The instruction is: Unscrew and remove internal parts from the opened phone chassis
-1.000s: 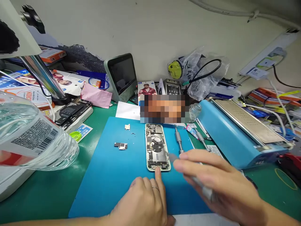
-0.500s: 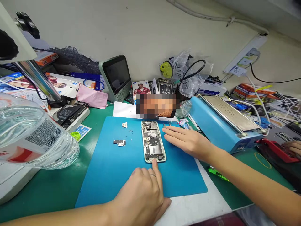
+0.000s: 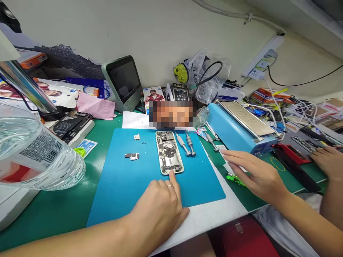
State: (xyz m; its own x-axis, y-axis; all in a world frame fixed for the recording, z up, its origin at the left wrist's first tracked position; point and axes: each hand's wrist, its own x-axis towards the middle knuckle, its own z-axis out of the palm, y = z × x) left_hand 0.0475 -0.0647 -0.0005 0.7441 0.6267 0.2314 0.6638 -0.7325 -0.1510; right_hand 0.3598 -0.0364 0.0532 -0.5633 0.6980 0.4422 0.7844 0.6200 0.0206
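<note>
An opened phone [image 3: 169,152] with its insides showing lies on a blue mat [image 3: 125,185]. My left hand [image 3: 158,207] rests on the mat just below the phone, fingers curled, one fingertip touching the phone's near end; nothing shows in it. My right hand [image 3: 254,173] is spread flat over the green table to the right of the mat, above a green tool [image 3: 232,177], holding nothing. Two screwdrivers [image 3: 187,144] lie on the mat right of the phone. Small loose parts [image 3: 132,155] lie on the mat to the left.
A large water bottle [image 3: 34,157] lies at the left. A blue machine [image 3: 241,128] stands right of the mat. Another person's hand [image 3: 325,160] is at the far right by a red-and-black device [image 3: 291,155]. A small screen [image 3: 122,80], bags and cables crowd the back wall.
My right hand has set the screwdriver down beside the phone, then slid off the mat to the right onto the green table. My left hand has stayed at the phone's near end.
</note>
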